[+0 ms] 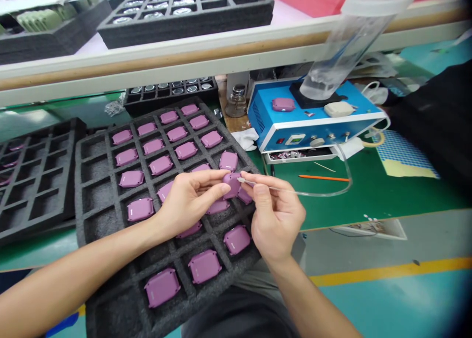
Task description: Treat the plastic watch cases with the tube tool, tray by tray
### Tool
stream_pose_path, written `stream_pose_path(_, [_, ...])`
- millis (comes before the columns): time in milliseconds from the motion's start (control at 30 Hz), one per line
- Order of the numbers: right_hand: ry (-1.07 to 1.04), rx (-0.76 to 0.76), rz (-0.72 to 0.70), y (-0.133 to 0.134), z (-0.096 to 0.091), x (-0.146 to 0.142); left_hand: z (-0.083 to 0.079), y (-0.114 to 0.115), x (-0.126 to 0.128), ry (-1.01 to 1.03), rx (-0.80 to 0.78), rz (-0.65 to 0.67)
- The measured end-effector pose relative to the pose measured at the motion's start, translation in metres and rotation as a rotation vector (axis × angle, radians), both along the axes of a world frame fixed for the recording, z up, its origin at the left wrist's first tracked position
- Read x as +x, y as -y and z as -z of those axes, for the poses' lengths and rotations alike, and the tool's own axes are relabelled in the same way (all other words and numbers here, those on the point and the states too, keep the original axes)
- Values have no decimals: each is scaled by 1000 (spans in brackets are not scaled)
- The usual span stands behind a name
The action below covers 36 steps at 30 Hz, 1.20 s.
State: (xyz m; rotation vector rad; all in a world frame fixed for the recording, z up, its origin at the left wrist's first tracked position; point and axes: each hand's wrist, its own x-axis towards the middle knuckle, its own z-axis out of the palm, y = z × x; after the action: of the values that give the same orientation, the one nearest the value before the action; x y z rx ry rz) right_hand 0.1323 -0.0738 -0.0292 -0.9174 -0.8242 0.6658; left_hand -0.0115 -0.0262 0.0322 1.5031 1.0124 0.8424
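My left hand (188,198) pinches a small purple casing (232,183) above a dark foam tray (96,180). My right hand (275,212) holds a thin needle-tipped tool (248,181) on a clear hose (320,193), its tip touching the casing. The tray lies on my lap and the bench edge, and several of its cells hold matching purple casings (140,209). The cells along its left side are bare.
A blue control box (313,124) stands on the green bench with a purple casing (283,104), a white casing (339,109) and a clear cylinder (342,47) on top. Other foam trays (33,180) lie left and behind. An orange stick (323,178) lies by the hose.
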Motion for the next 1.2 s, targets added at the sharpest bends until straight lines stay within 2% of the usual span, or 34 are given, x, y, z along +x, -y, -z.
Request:
stream_pose_path(433, [-23, -13, -2, 0, 2, -1, -1, 1, -1, -14, -67, 9])
stream_pose_path(1200, [-25, -34, -21, 0, 2, -1, -1, 0, -2, -60, -13, -3])
